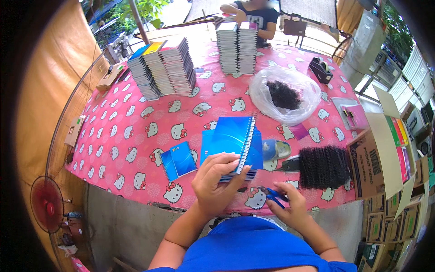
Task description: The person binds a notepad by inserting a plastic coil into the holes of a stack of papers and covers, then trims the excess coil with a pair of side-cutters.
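Note:
My left hand is closed on the lower edge of a blue notebook, with the thumb by its coil binding on the right side. The notebook is tilted above a stack of blue covers and pages. Lower right of it, my right hand grips blue-handled pliers, their tips pointing left near the table edge. Another spiral notebook, also blue, lies left of the stack. To the right sits a dense row of black spiral coils. A blue and pale cloth-like item lies between.
Tall notebook stacks stand at the back on the pink tablecloth. A plastic bag holds black coils. A tape dispenser and an open carton are at right. A person works across the table.

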`<act>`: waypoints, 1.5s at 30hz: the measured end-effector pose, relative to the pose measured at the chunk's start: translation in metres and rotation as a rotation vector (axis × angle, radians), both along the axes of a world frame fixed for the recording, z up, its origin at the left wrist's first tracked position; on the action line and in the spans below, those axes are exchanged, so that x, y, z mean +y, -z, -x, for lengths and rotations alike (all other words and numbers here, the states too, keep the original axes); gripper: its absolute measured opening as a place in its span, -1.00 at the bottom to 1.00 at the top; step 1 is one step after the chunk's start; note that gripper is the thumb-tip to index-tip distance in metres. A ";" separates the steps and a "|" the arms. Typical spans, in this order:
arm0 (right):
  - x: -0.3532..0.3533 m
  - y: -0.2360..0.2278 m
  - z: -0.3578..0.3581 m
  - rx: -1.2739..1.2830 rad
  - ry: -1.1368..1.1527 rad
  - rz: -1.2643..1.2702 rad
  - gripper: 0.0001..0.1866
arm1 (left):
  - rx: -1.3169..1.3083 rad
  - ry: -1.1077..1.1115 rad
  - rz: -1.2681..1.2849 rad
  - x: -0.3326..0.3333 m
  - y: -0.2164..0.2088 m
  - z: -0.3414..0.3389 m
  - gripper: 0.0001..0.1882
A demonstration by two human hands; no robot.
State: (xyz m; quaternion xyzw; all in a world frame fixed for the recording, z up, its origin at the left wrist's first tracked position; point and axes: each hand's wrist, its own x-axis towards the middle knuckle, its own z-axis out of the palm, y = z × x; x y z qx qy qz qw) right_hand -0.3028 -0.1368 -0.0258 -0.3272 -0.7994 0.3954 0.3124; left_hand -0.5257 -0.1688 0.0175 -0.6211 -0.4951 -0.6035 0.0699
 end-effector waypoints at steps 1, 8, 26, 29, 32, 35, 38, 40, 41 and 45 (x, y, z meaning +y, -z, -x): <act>0.000 -0.024 0.009 0.038 -0.019 -0.113 -0.50 | 0.003 -0.006 -0.005 0.000 0.000 0.000 -0.68; 0.010 -0.045 0.033 0.185 -0.078 0.184 -0.52 | 0.055 -0.007 -0.030 0.002 -0.005 -0.004 -0.69; 0.008 0.061 0.033 -0.128 -0.130 -0.043 -0.57 | -0.859 -0.448 -0.348 0.003 0.031 0.089 -0.74; 0.012 0.126 0.017 -0.287 -0.075 -0.328 -0.57 | -1.247 -0.537 -0.171 -0.008 0.119 0.145 -0.71; 0.011 0.131 0.008 -0.310 -0.031 -0.412 -0.59 | -0.845 -0.908 0.413 -0.044 0.217 0.179 -0.68; 0.029 0.105 -0.011 -0.262 0.097 -0.214 -0.62 | -0.540 -0.995 0.711 -0.054 0.220 0.171 -0.41; 0.075 0.076 -0.041 -0.292 0.445 -0.461 -0.67 | -0.144 -1.388 0.810 -0.016 0.194 0.142 -0.13; 0.109 0.065 -0.062 -0.480 0.716 -0.460 -0.62 | -0.090 -1.184 0.987 0.018 0.168 0.128 0.08; 0.124 0.064 -0.075 -0.589 0.841 -0.399 -0.58 | -0.059 -1.074 1.068 0.028 0.161 0.125 0.18; 0.172 0.076 -0.115 -0.949 1.082 -0.164 -0.57 | -0.204 -1.014 1.283 0.039 0.178 0.142 0.22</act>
